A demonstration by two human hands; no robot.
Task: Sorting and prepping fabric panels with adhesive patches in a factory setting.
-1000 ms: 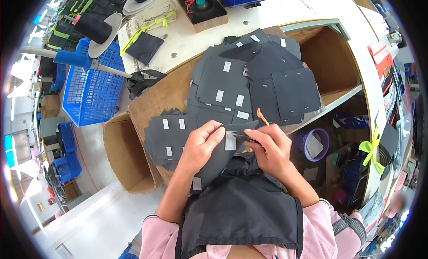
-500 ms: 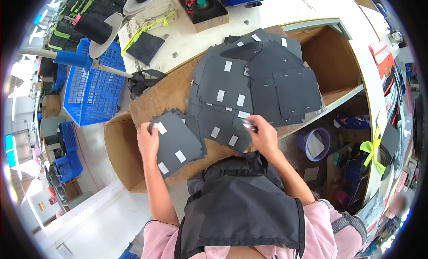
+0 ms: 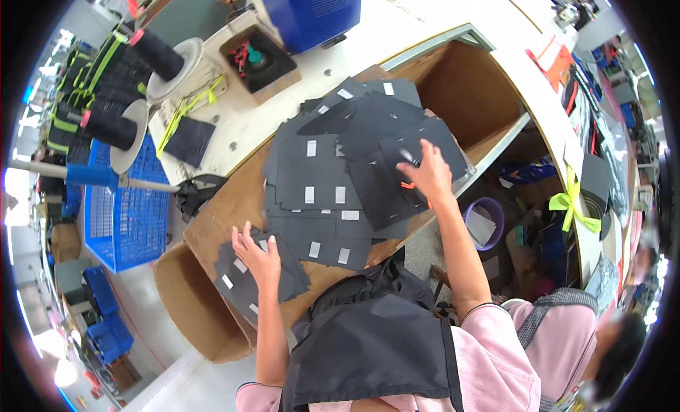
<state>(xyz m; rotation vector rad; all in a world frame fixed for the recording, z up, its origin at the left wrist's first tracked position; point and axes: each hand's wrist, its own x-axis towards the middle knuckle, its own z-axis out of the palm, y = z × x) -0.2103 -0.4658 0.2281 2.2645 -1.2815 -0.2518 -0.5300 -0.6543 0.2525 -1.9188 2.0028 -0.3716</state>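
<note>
My left hand [image 3: 256, 260] hovers with fingers spread over a smaller stack of dark grey fabric panels [image 3: 289, 270] with white labels, and holds nothing. To the right, my right hand [image 3: 432, 175] is above the large pile of dark panels [image 3: 308, 167], many with white labels. It keeps small silver-bladed thread snips [image 3: 408, 157] in its fingers; an orange bit [image 3: 407, 186] shows by the thumb. The snips are blurred. Beneath the right hand lie overlapping panels [image 3: 375, 192] without white labels.
The panels rest on a brown board [image 3: 234, 192]. An opened carton [image 3: 205, 316] is at left, a wooden compartment [image 3: 460, 72] at far right. Black thread cones [image 3: 113, 131] and a blue basket [image 3: 127, 221] stand left. A purple bin [image 3: 485, 224] sits below right.
My left hand has let go of the small stack's edge and opened above it. My right hand has moved away from me onto the right part of the pile. The view has shifted.
</note>
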